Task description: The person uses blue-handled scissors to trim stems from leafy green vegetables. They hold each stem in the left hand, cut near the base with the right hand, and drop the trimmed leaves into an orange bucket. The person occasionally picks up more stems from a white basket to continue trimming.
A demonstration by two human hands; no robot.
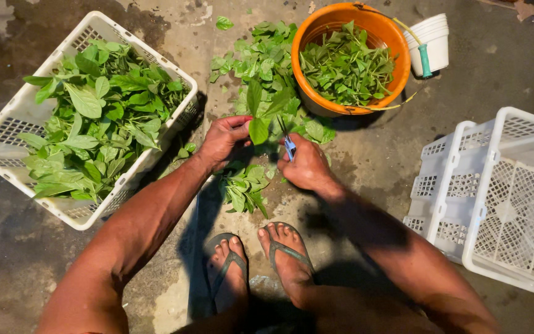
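Observation:
My left hand (222,140) pinches a leafy green sprig (256,115) by its stem, holding it upright over the floor. My right hand (307,166) grips small blue-handled scissors (289,147), their blades pointing up at the sprig's stem. A small heap of cut leaves (242,187) lies on the concrete just below both hands. More loose greens (261,59) are scattered on the floor beyond them.
A white plastic basket (7,133) full of greens sits at the left. An orange bucket (397,46) with cut leaves stands at the top, white cups (434,40) beside it. Empty white crates (495,192) stand at the right. My feet in flip-flops (261,260) are below.

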